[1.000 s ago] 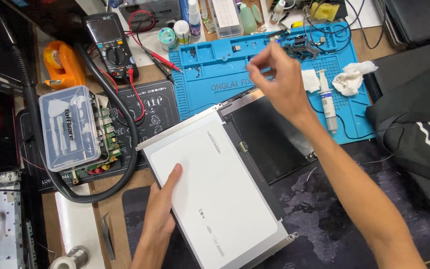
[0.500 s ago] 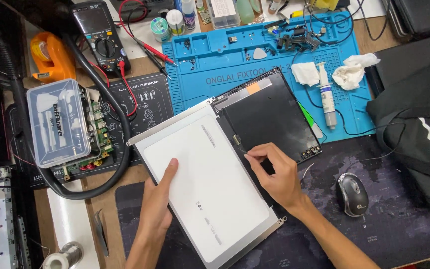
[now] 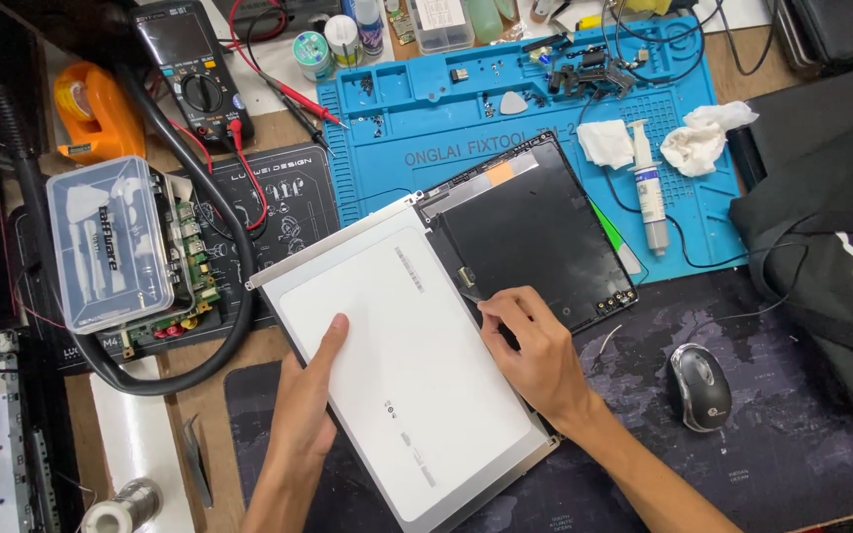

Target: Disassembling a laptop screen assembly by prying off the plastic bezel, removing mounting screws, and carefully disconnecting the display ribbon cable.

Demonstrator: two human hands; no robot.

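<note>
Since half second earlier, right hand (image 3: 537, 347) slid up panel's right edge toward flex connector (image 3: 467, 279); left hand stayed put.

Head view: left hand (image 3: 310, 395) lay flat, fingers open, pinning white display panel (image 3: 402, 370) on mat. Right fingertips pinched at thin flex beside black tablet body (image 3: 530, 237). Risk, my judgement: tugging too hard could tear flex; panel could slide and strain connector.

Right hand (image 3: 535, 350) covers white panel (image 3: 402, 370) right edge; fingertip grip near ribbon connector (image 3: 467, 279) too small to tell. Black bag (image 3: 831, 276) cut off right.
</note>
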